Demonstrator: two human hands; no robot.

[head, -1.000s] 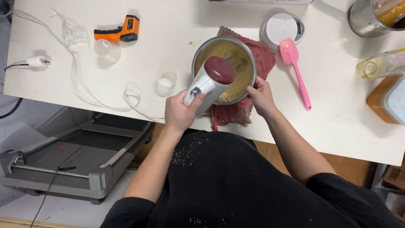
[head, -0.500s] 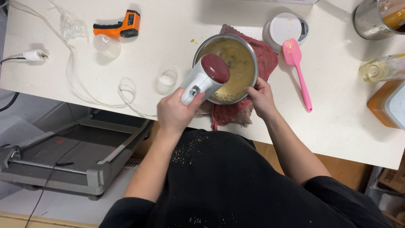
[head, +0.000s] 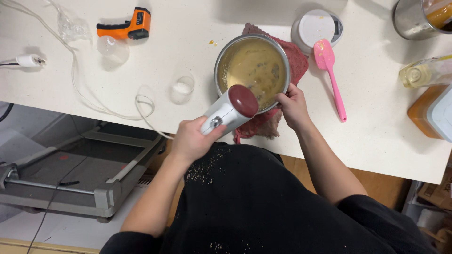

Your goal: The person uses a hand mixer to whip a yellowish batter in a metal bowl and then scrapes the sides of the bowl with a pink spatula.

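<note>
The mixer (head: pixel 229 109), rigid and probably weighty, is gripped by the left hand (head: pixel 190 140) at the table's near edge. The bowl (head: pixel 253 70), likely slippery, is steadied at its rim by the curled right hand (head: pixel 294 106).

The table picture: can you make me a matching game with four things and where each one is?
Things:
1. spatula
2. mixer
3. bowl
4. thermometer gun

Places:
a. on the dark red cloth, with the right hand at its rim
b. top left of the table, orange and black
c. lying right of the bowl, pink
d. in the left hand, tilted into the batter

Pairs: 1-c, 2-d, 3-a, 4-b
</note>
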